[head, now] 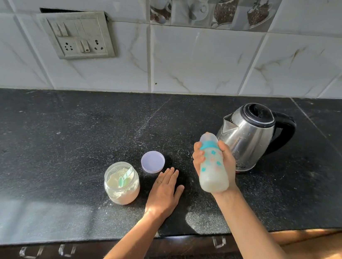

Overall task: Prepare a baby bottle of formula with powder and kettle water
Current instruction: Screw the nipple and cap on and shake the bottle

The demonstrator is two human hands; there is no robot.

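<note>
My right hand (225, 161) grips a baby bottle (214, 167) with a teal collar, a clear cap and milky liquid inside; it is held tilted above the counter, in front of the steel kettle (249, 135). My left hand (165, 190) lies flat, palm down, on the black counter (66, 137), holding nothing. Just left of it stands an uncovered glass jar of formula powder (121, 183) with a green scoop (125, 176) inside. The jar's lilac lid (152, 162) rests on the counter behind my left hand.
A tiled wall with a switch and socket panel (78, 34) runs behind the counter. Drawer handles (218, 242) sit under the counter's front edge. Spilled powder dusts the counter around the jar and lid.
</note>
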